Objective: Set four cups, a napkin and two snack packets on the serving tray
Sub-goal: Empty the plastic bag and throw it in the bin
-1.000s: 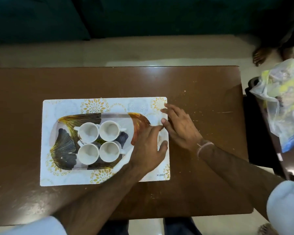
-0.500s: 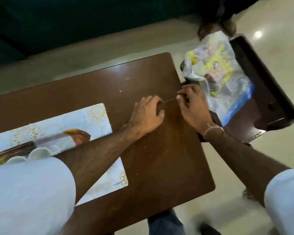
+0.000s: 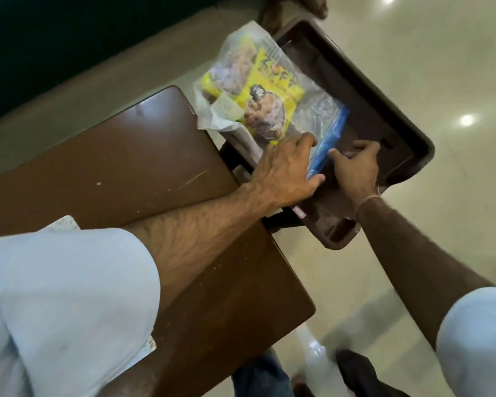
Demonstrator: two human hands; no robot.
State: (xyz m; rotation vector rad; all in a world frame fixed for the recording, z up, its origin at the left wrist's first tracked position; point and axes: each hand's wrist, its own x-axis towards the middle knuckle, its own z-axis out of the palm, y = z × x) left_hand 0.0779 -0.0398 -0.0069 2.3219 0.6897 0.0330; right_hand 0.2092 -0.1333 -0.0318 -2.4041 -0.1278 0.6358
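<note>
A clear plastic zip bag with a blue seal strip lies on a dark brown plastic stool to the right of the table. Inside it I see a yellow snack packet and another packet behind it. My left hand grips the bag's blue-strip end, fingers over it and thumb below. My right hand is just right of the strip with its thumb tip touching it and its fingers curled; whether it grips is unclear. The serving tray and cups are out of view.
The brown wooden table fills the left and centre, and my left forearm lies across it. A corner of the patterned placemat peeks out from behind my white sleeve. Glossy tiled floor lies to the right, with someone's feet at the top.
My view has swung right, away from the tray and cups. Both hands left the tray, crossed the table and now rest on the zip bag on the stool.
</note>
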